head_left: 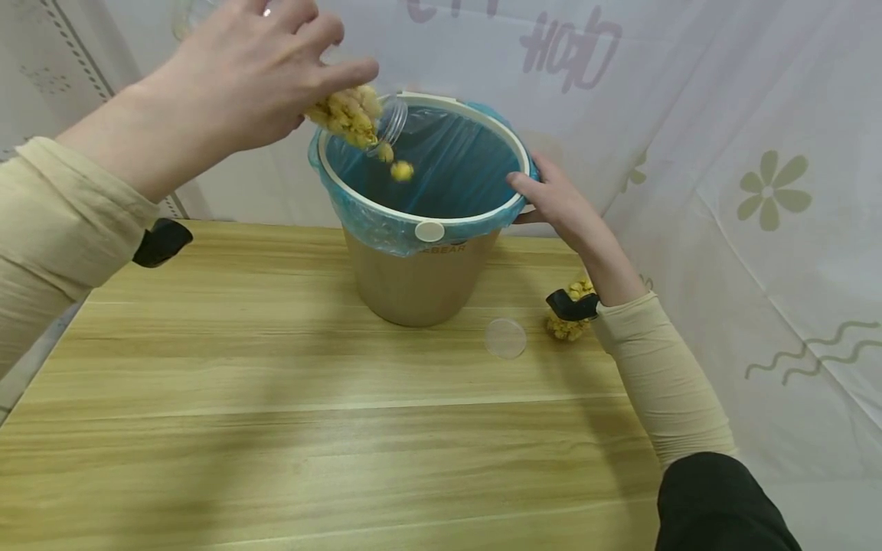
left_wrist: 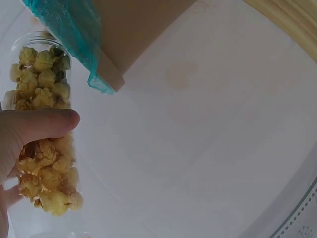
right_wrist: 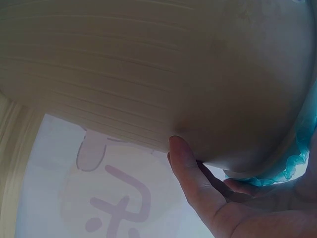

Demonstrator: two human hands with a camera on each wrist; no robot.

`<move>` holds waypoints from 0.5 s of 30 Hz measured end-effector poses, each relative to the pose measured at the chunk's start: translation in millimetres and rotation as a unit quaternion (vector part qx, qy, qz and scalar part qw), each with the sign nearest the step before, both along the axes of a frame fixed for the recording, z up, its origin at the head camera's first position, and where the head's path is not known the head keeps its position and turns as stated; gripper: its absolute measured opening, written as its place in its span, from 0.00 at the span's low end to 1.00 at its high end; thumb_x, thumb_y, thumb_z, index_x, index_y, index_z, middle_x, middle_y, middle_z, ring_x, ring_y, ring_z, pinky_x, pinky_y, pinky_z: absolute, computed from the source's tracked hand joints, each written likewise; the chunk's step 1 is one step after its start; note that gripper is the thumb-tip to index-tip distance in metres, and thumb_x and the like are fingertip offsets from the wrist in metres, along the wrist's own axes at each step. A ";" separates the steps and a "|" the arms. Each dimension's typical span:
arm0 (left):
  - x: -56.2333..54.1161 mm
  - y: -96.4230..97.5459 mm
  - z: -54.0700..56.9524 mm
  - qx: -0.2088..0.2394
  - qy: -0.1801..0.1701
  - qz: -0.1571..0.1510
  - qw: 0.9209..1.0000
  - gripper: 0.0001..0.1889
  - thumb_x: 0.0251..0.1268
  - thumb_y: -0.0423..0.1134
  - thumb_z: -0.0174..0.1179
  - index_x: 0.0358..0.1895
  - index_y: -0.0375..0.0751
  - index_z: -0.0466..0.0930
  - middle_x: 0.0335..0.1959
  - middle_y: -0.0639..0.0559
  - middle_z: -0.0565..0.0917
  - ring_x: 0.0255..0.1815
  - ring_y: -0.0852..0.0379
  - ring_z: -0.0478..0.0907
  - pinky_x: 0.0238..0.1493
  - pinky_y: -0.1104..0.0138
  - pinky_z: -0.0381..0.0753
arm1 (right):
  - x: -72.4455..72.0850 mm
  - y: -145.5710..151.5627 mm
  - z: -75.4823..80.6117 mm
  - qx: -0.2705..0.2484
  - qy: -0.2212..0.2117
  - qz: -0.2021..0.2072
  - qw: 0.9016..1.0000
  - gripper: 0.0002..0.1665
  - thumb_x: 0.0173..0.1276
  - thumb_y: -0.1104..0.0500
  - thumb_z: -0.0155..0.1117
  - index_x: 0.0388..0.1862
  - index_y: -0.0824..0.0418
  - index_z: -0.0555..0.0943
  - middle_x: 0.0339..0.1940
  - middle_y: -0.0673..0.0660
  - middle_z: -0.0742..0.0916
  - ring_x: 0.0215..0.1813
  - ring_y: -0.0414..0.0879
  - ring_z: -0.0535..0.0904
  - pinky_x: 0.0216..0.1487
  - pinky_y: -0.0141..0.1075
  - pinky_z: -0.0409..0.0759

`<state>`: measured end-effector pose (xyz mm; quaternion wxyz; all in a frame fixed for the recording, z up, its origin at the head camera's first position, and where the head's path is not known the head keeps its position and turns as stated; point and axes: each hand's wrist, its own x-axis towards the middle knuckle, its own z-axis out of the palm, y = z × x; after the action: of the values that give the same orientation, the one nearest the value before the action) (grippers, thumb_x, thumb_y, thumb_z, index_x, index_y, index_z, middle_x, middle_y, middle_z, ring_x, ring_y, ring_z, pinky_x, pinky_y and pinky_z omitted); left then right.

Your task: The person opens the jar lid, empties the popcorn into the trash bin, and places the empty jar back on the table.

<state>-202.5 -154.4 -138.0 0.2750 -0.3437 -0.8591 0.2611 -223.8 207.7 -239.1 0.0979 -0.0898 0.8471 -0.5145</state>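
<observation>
My left hand point(head_left: 255, 76) grips a clear plastic jar point(head_left: 394, 122) of yellow popcorn point(head_left: 347, 115), tipped with its mouth over the left side of a bin. Loose popcorn pieces point(head_left: 402, 171) are dropping from the mouth into the bin. In the left wrist view the thumb lies across the jar point(left_wrist: 42, 94), which is still mostly full. The beige bin point(head_left: 420, 283) stands upright, lined with a blue plastic bag point(head_left: 365, 222) under a white rim ring point(head_left: 475, 222). My right hand point(head_left: 554, 195) holds the bin's right rim, thumb on top; in the right wrist view its fingers point(right_wrist: 190, 183) lie against the outer wall.
A clear round lid point(head_left: 506, 338) lies on the wooden table point(head_left: 310, 451) in front of the bin. More popcorn point(head_left: 566, 329) stands at right, partly behind my right wrist and its black strap mount point(head_left: 573, 306). A printed white curtain point(head_left: 772, 268) hangs behind and to the right.
</observation>
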 end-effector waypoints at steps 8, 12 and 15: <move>-0.7 -1.2 -1.4 -0.002 0.022 -0.016 1.000 0.39 0.62 0.27 0.67 0.74 0.48 0.60 0.63 0.28 0.71 0.65 0.30 0.66 0.72 0.38 0.65 | -0.9 0.2 -0.9 -0.002 0.003 0.002 1.000 0.41 0.78 0.48 0.51 0.85 0.48 0.51 0.77 0.64 0.72 0.68 0.60 0.79 0.62 0.57 0.83; -0.6 0.1 -0.8 -0.007 0.021 -0.010 1.000 0.39 0.63 0.27 0.66 0.75 0.48 0.60 0.64 0.27 0.70 0.67 0.30 0.65 0.74 0.38 0.64 | -1.1 -0.1 -1.1 -0.002 0.002 0.004 1.000 0.41 0.78 0.48 0.50 0.85 0.48 0.51 0.77 0.64 0.71 0.69 0.61 0.78 0.62 0.56 0.84; -0.4 0.9 -0.6 -0.010 0.021 -0.007 1.000 0.37 0.65 0.26 0.63 0.75 0.48 0.59 0.63 0.27 0.70 0.68 0.30 0.64 0.75 0.37 0.62 | -1.2 -0.2 -1.4 -0.003 0.001 0.006 1.000 0.41 0.78 0.47 0.50 0.85 0.48 0.51 0.78 0.64 0.70 0.70 0.61 0.78 0.62 0.56 0.83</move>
<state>-202.9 -153.6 -138.5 0.2914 -0.3467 -0.8479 0.2754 -225.0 207.5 -240.5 0.0997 -0.0955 0.8451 -0.5165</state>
